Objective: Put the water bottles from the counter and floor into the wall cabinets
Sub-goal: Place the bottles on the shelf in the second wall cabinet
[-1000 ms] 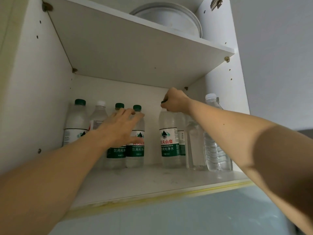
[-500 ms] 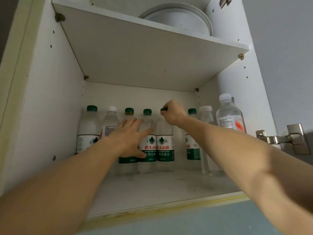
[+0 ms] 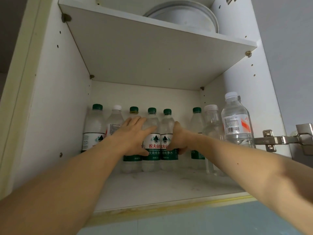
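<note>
Both arms reached up into the open wall cabinet [image 3: 50, 102], to a row of water bottles standing upright along the back of the lower shelf [image 3: 152, 189]. The left hand [image 3: 133, 134] lay open and flat, fingers spread, against the third bottle [image 3: 131, 162] and fourth bottle [image 3: 151, 160], both with green caps. The right hand [image 3: 179, 139] was curled around the right side of the fifth bottle [image 3: 167, 126], thumb up along its shoulder, gripping it at label height. That bottle stood touching the fourth one.

Left of the hands stood a green-capped bottle [image 3: 94, 126] near the side wall and a white-capped bottle [image 3: 115, 119] just beside it. To the right stood another green-capped bottle [image 3: 197, 122], then a clear bottle [image 3: 211, 126] with a white cap, and nearest the front a larger clear bottle [image 3: 236, 119] with a barcode label. A metal hinge [image 3: 284, 139] jutted from the right wall. On the upper shelf [image 3: 152, 53] rested a round white lid [image 3: 183, 16].
</note>
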`<state>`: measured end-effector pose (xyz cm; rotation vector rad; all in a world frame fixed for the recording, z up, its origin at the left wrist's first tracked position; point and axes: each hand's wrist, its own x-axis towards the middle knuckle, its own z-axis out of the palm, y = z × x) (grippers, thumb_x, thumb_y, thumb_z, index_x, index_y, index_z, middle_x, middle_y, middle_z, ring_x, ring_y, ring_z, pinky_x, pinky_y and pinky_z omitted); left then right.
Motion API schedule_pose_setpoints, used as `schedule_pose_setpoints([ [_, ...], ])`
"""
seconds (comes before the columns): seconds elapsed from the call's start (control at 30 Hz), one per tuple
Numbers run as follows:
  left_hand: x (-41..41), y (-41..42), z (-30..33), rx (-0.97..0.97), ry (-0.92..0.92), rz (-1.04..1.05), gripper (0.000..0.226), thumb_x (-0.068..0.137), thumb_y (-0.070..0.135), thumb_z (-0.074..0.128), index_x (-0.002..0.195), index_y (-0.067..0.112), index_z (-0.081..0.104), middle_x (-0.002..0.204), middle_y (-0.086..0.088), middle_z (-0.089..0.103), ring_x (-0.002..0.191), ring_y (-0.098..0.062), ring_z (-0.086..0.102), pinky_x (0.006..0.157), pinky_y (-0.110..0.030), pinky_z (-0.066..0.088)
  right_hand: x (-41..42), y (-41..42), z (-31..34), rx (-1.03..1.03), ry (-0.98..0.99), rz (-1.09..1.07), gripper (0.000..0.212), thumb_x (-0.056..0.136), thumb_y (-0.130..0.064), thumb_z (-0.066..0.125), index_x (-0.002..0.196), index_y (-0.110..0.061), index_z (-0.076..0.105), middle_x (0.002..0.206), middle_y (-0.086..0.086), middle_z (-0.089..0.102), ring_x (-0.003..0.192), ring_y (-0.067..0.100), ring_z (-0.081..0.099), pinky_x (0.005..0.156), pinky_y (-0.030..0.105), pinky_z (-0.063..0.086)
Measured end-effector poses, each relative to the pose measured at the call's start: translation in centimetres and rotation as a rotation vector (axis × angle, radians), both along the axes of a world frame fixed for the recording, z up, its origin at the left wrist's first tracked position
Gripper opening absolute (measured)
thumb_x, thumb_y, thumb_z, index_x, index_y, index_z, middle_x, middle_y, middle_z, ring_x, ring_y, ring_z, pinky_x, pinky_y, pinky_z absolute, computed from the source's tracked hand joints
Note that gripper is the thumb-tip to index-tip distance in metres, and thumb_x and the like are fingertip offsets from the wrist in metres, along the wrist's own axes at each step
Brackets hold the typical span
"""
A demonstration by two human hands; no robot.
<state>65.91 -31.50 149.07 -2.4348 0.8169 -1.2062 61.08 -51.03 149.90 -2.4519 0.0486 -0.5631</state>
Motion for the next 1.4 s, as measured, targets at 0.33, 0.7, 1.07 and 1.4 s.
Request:
schedule_pose_setpoints([
  [0.33, -0.4, 0.1, 0.1, -0.003, 0.01, -0.006, 0.104, 0.081, 0.068, 0.069, 0.16, 0.034, 0.01, 0.165, -0.01, 0.008, 0.151, -0.032, 0.008, 0.124, -0.049, 0.009, -0.7, 0.5, -1.2, -0.045, -0.089, -0.007, 0.081, 0.082, -0.015, 0.083, 0.141, -0.013, 0.027, 0.123, 0.013, 0.054, 0.103, 0.03, 0.06, 0.069, 0.04, 0.062],
  [0.7, -1.1, -0.4, 0.5, -0.128, 0.049, -0.106, 0.101, 0.082, 0.069, 0.065, 0.159, 0.031, 0.012, 0.168, -0.006, 0.01, 0.153, -0.029, 0.011, 0.123, -0.047, 0.015, -8.8, -0.8, -2.3, -0.28, -0.584, -0.005, 0.054, 0.093, -0.017, 0.059, 0.145, -0.011, 0.046, 0.143, 0.007, 0.053, 0.127, 0.022, 0.053, 0.1, 0.031, 0.046],
  [1.07, -4.7, -2.1, 1.2, -0.07, -0.227, -0.316, 0.09, 0.085, 0.065, 0.063, 0.156, 0.018, 0.031, 0.15, -0.01, 0.044, 0.137, -0.026, 0.042, 0.111, -0.042, 0.041, -14.6, -7.6, -8.9, -0.432, -0.764, -0.271, 0.068, 0.092, -0.023, 0.065, 0.153, -0.012, 0.035, 0.16, 0.011, 0.019, 0.15, 0.034, 0.013, 0.119, 0.049, 0.031],
  [1.4, -8.2, -7.0, 0.9, -0.058, 0.132, -0.305, 0.074, 0.091, 0.065, 0.056, 0.152, 0.028, 0.036, 0.151, 0.002, 0.042, 0.131, -0.015, 0.045, 0.1, -0.031, 0.042, -14.1, -8.7, -10.1, -0.156, -0.764, -0.204, 0.082, 0.095, -0.025, 0.061, 0.158, -0.027, 0.01, 0.166, -0.011, -0.006, 0.151, 0.028, 0.023, 0.105, 0.038, 0.045],
])
